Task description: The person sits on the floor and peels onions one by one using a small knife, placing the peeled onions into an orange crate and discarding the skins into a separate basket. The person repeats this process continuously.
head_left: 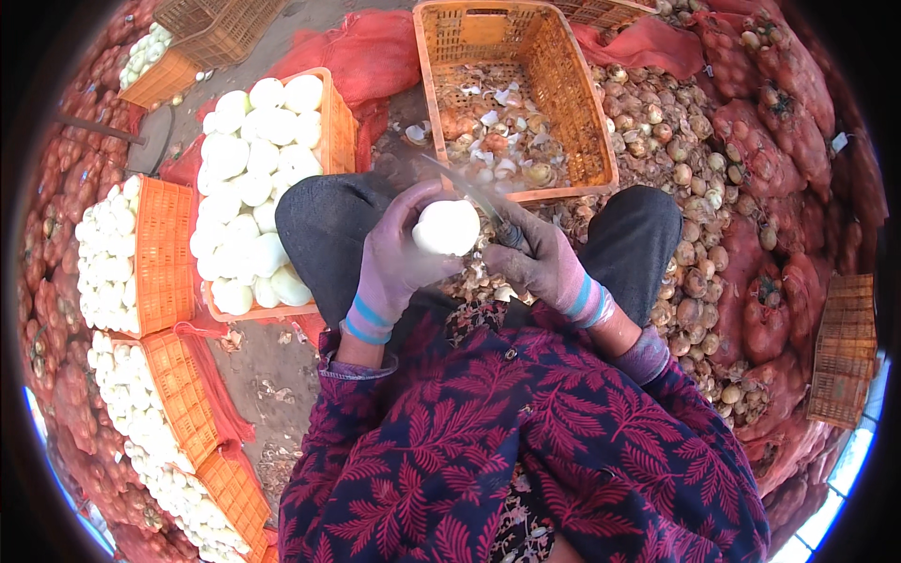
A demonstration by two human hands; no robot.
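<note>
One white onion [446,228] sits in the left hand [402,246], fingers curled round it seemingly for steadiness, while the right hand [544,258] grips a knife [476,194], likely for control.

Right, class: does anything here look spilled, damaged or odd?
Slightly: pale scraps, apparently onion skin, litter the floor at left, although the orange plastic crate ahead holds peelings. Unpeeled onions lie loose at right, looking spilled. The peeled onion in the left hand looks undamaged.
</note>
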